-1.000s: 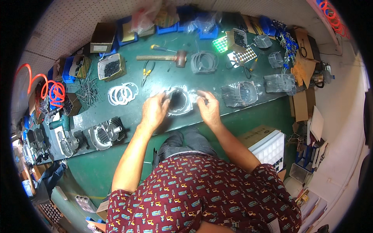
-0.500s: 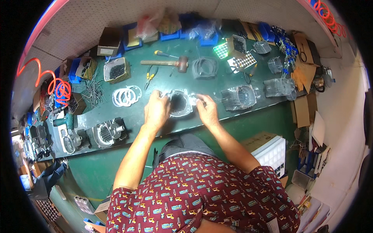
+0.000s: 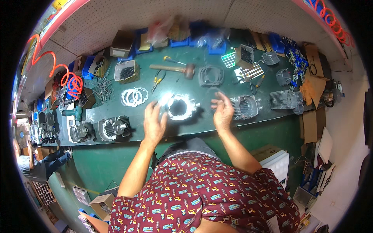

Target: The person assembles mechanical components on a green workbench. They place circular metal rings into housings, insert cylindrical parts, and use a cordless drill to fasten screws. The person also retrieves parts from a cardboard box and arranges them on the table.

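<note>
**Two hands at a finned metal cylinder on a crowded workbench**

Head view: a bright metal cylinder (image 3: pixel 180 108), ribbed with thin cooling fins around a round dark bore, sits near the middle of the green surface (image 3: pixel 116 167), close to its front edge. The left hand (image 3: pixel 154 123) rests against the cylinder's left side, fingers loosely spread rather than clenched. The right hand (image 3: pixel 223 112) hovers just to its right, apart from it, fingertips pinched on a thin dark ring (image 3: pixel 216 91). The casting looks heavy, stiff and sharp-edged along the fins, best gripped with both palms on its outer walls. A wooden-handled mallet (image 3: pixel 176 69) lies behind it, white flat gaskets (image 3: pixel 134 96) to the left, and another finned cylinder (image 3: pixel 244 106) just to the right.
</note>
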The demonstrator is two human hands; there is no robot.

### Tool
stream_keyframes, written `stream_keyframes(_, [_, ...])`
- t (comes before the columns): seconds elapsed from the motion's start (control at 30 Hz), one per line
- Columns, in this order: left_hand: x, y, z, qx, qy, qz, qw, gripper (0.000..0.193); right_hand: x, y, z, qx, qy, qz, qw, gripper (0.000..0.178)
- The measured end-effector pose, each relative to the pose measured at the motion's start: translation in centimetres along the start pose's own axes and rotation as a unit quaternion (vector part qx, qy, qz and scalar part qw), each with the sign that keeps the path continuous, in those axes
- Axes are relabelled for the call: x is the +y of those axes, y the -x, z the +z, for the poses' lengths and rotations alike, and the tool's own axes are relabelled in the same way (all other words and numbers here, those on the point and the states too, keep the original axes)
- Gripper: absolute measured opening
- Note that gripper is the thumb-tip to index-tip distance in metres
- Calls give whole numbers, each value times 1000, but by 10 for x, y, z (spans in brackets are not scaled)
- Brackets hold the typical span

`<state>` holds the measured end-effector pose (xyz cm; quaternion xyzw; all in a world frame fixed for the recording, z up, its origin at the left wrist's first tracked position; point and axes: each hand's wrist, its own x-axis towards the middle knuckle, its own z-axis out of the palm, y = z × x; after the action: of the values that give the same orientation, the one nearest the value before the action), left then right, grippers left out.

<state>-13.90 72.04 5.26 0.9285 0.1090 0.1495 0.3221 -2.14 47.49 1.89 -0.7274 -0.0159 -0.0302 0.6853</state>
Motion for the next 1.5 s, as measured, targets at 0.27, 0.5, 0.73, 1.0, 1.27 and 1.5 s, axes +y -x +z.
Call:
stream_keyframes(0.27, [24, 9, -23, -60, 411, -214, 884, 36, -53, -8, 25, -161, -341, 192, 906, 53])
stream_keyframes(0.5, [0, 21, -46, 0, 497, -270, 825, 35, -71, 36, 110, -245, -397, 273, 841, 47])
stream_keyframes(0.73, [-112, 54, -150, 134, 412, -285, 855, 28, -72, 110, 214, -363, -131, 207, 899, 50])
stream_keyframes(1.0, [-258, 85, -240, 70, 302, -279, 909, 23, -40, 175, 301, -348, 103, 89, 928, 52])
stream_keyframes(1.27, [-268, 60, -228, -81, 221, -141, 962, 19, -23, 194, 312, -306, 86, 68, 946, 52])
stream_keyframes(1.5, [-273, 53, -217, -162, 147, -155, 963, 20, -26, 197, 311, -310, 101, 64, 943, 53])
